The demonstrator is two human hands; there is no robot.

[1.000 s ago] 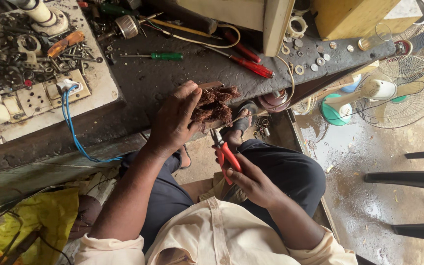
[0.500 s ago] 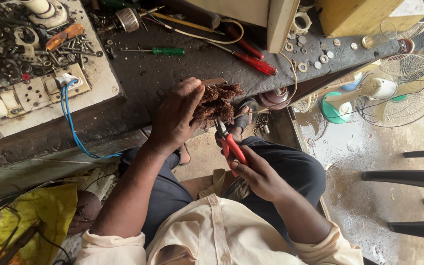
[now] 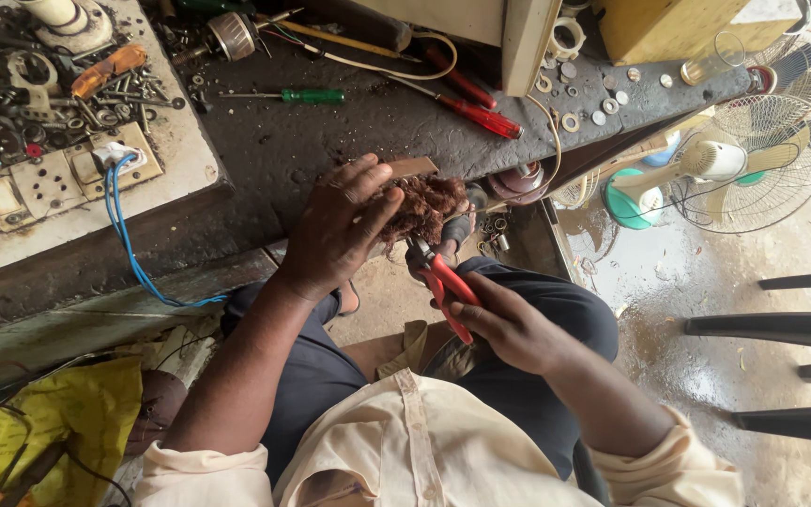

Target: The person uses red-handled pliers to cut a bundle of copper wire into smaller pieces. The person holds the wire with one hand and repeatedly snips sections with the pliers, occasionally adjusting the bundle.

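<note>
My left hand (image 3: 340,230) grips a round bundle of copper winding wire (image 3: 424,205) at the edge of the dark workbench (image 3: 330,141). My right hand (image 3: 509,324) holds red-handled pliers (image 3: 445,286), whose jaws point up and touch the underside of the copper bundle. Both hands are above my lap, where I sit in dark trousers and a cream shirt.
On the bench lie a green screwdriver (image 3: 283,96), a red screwdriver (image 3: 476,115), washers (image 3: 570,122), a socket board with blue wire (image 3: 114,164) and a heap of metal parts (image 3: 11,103). Fan grilles (image 3: 753,160) stand at the right, a dark chair (image 3: 790,347) beside them, yellow sheeting (image 3: 39,422) at the lower left.
My right hand has raised the pliers from my lap up to the copper bundle. My left hand has kept its hold on the bundle.
</note>
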